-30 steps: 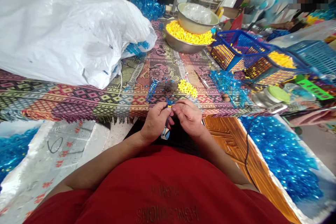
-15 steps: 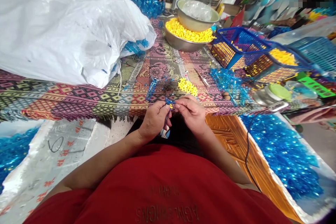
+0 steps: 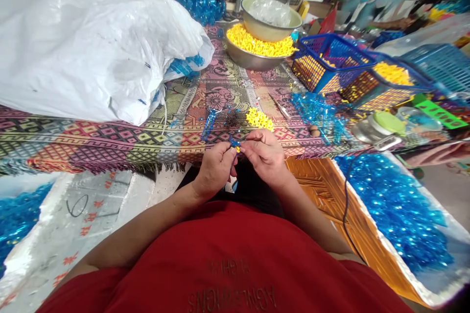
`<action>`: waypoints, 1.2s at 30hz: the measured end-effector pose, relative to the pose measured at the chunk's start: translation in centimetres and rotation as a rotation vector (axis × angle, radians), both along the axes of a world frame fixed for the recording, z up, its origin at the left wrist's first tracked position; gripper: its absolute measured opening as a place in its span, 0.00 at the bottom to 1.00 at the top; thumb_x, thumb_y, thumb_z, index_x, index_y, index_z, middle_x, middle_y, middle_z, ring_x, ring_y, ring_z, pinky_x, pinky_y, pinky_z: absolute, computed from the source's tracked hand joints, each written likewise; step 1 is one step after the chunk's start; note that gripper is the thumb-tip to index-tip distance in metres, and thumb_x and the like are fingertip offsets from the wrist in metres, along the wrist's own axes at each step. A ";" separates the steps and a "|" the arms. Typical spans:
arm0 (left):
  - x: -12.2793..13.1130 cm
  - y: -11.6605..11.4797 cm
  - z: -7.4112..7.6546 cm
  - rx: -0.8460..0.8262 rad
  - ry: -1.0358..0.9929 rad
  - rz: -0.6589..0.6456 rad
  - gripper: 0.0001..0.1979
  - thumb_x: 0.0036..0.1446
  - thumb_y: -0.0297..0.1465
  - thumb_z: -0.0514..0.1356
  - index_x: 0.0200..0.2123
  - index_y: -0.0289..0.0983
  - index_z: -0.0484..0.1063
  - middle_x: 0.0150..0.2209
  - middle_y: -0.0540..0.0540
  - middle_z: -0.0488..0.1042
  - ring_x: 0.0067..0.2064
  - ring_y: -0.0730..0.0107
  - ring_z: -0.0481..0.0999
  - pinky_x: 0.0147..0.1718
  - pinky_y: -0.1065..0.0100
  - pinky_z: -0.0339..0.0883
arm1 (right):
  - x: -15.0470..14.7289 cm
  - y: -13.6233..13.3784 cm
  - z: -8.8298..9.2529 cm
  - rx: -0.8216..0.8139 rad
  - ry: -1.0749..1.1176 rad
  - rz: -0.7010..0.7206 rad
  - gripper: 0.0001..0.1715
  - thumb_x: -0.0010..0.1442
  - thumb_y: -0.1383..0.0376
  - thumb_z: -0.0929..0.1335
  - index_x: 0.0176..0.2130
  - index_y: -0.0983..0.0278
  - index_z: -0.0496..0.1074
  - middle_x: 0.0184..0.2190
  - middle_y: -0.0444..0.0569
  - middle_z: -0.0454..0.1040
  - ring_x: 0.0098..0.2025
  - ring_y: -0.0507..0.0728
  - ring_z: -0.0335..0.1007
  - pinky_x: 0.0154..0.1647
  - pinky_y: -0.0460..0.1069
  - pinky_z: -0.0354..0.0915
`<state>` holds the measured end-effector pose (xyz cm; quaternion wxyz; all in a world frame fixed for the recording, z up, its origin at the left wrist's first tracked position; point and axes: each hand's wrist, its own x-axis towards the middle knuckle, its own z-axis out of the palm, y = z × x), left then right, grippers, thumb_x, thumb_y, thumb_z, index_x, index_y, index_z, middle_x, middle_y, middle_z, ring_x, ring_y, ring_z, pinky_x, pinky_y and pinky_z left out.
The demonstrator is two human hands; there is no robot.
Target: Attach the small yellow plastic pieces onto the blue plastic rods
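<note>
My left hand (image 3: 216,168) is closed around a small blue plastic piece (image 3: 234,143) at the table's front edge. A yellow bit (image 3: 238,149) shows at that piece, between the hands. My right hand (image 3: 266,154) pinches at the same spot from the right, its fingertips against the small parts; exactly what they grip is too small to tell. Just beyond lie a pile of small yellow pieces (image 3: 259,119), a scatter of tiny dark bits (image 3: 232,118) and a clear blue plastic piece (image 3: 208,124).
A big white bag (image 3: 91,49) covers the table's left. Behind stands a metal bowl (image 3: 253,61) of yellow pieces with another bowl on it. To the right are blue baskets (image 3: 312,76), blue plastic parts (image 3: 319,112) and a lidded jar (image 3: 378,129). Foam boxes (image 3: 411,215) hold blue parts below.
The view has shifted slightly, so the table's things sit a little further left. Both hands stay together at the small blue piece; the right fingers have shifted a little.
</note>
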<state>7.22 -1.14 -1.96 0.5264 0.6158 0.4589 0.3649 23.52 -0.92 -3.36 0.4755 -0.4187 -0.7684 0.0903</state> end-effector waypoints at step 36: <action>0.2 0.5 0.2 0.002 0.007 0.098 0.07 0.55 0.31 0.52 0.28 0.36 0.67 0.20 0.53 0.69 0.19 0.77 0.69 0.18 0.76 0.61 | -2.0 -0.1 -1.3 -0.369 0.434 0.021 0.07 0.58 0.61 0.68 0.31 0.63 0.72 0.25 0.43 0.70 0.28 0.50 0.68 0.31 0.47 0.67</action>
